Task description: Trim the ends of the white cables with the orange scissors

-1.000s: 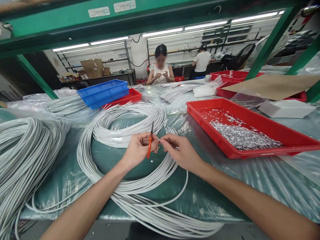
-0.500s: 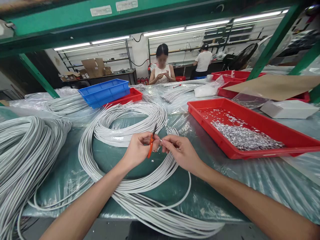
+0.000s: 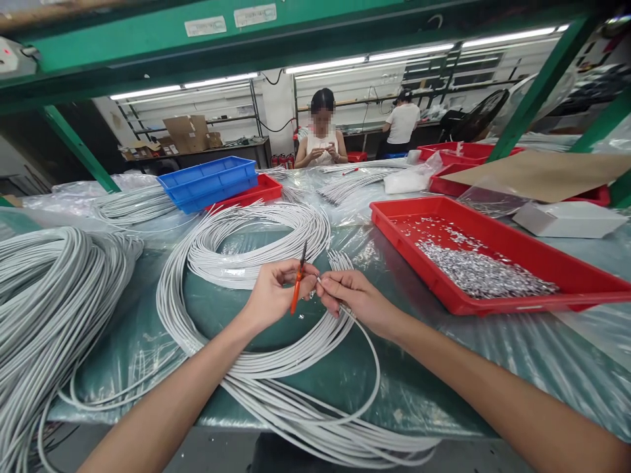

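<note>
Workshop table, green under clear plastic, with shelving beyond and a person in a white top seated at its far edge. Near the middle, the two hands almost meet at the fingertips. The left hand is closed around an orange-handled tool, pointing up; the right hand pinches the end of a white wire, which loops down toward the near edge. Under the hands lies a coil of white wires, some strands overhanging that edge. A thicker bundle covers the left end. Right of the hands, a shallow red tray holds a heap of small shiny metal bits. Toward the far left corner, a blue bin tilts against a red bin; their contents are hidden.
</note>
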The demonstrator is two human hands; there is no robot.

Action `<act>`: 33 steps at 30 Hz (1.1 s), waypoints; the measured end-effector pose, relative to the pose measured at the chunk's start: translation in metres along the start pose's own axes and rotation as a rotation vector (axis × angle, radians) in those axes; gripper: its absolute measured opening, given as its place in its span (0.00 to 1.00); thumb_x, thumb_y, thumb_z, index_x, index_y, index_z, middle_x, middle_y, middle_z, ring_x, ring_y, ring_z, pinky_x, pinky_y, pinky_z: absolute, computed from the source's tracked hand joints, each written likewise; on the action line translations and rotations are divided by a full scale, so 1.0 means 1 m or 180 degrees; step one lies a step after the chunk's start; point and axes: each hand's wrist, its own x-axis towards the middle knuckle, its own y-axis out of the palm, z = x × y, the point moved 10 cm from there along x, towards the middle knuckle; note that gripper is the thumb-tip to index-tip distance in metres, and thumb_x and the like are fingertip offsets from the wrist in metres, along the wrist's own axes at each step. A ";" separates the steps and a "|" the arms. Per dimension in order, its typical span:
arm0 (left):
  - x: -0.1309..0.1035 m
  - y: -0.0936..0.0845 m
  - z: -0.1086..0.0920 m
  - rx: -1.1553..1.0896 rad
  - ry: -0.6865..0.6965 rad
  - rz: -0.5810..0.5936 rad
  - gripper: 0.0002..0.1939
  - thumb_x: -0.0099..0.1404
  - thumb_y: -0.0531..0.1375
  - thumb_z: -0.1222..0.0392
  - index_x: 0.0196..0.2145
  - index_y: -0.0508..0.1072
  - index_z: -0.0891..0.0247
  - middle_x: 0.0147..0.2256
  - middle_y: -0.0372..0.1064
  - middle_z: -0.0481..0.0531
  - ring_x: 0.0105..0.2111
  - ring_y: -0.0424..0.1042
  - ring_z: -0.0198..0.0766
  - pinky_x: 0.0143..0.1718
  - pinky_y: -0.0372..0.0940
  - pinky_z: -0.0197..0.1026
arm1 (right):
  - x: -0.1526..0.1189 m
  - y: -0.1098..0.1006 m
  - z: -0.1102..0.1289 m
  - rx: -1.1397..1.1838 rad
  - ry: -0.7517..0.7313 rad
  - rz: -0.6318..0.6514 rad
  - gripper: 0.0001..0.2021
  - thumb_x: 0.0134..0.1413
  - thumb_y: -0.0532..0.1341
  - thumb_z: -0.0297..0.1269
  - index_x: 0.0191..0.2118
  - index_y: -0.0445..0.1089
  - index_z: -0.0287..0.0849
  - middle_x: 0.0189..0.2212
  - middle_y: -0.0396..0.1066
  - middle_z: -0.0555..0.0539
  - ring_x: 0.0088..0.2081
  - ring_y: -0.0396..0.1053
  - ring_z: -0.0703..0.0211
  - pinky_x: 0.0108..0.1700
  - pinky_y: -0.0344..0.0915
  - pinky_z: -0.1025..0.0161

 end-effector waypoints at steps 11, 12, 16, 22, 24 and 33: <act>-0.003 0.010 -0.002 -0.0244 -0.0102 0.0320 0.11 0.52 0.70 0.60 0.30 0.76 0.69 0.24 0.73 0.50 0.20 0.66 0.28 0.22 0.62 0.30 | -0.006 0.025 -0.005 0.1168 0.0298 0.0853 0.18 0.63 0.59 0.42 0.23 0.63 0.39 0.16 0.49 0.57 0.19 0.51 0.68 0.26 0.58 0.66; -0.004 0.010 -0.003 -0.0247 -0.0081 0.0337 0.11 0.52 0.70 0.59 0.30 0.76 0.69 0.23 0.72 0.50 0.20 0.66 0.28 0.22 0.62 0.30 | -0.006 0.026 -0.005 0.1197 0.0317 0.0909 0.18 0.64 0.58 0.41 0.23 0.63 0.39 0.16 0.49 0.57 0.19 0.51 0.68 0.26 0.58 0.66; -0.004 0.013 -0.004 -0.0186 -0.0032 0.0446 0.10 0.53 0.70 0.58 0.29 0.77 0.68 0.22 0.69 0.48 0.20 0.65 0.28 0.23 0.62 0.31 | -0.009 0.031 -0.007 0.1340 0.0430 0.1120 0.16 0.63 0.59 0.40 0.26 0.65 0.38 0.16 0.49 0.57 0.19 0.51 0.67 0.25 0.58 0.66; -0.005 0.016 -0.002 -0.0135 -0.0097 0.0528 0.10 0.53 0.70 0.58 0.28 0.76 0.68 0.22 0.67 0.47 0.21 0.64 0.28 0.23 0.61 0.31 | -0.010 0.031 -0.008 0.1352 0.0505 0.1223 0.16 0.60 0.62 0.40 0.23 0.63 0.38 0.15 0.48 0.58 0.19 0.51 0.68 0.25 0.57 0.67; -0.005 0.017 -0.001 -0.0087 -0.0134 0.0570 0.10 0.53 0.69 0.58 0.29 0.76 0.68 0.21 0.66 0.47 0.20 0.64 0.28 0.23 0.60 0.32 | -0.011 0.032 -0.010 0.1308 0.0559 0.1249 0.18 0.60 0.62 0.41 0.22 0.62 0.39 0.15 0.48 0.58 0.19 0.52 0.67 0.26 0.57 0.67; -0.011 0.026 -0.001 -0.0080 -0.0366 0.0845 0.13 0.50 0.70 0.58 0.26 0.72 0.68 0.18 0.63 0.45 0.19 0.60 0.27 0.21 0.54 0.32 | -0.015 0.036 -0.016 0.1174 0.0658 0.1469 0.19 0.58 0.64 0.44 0.23 0.62 0.39 0.13 0.48 0.59 0.19 0.52 0.67 0.27 0.59 0.65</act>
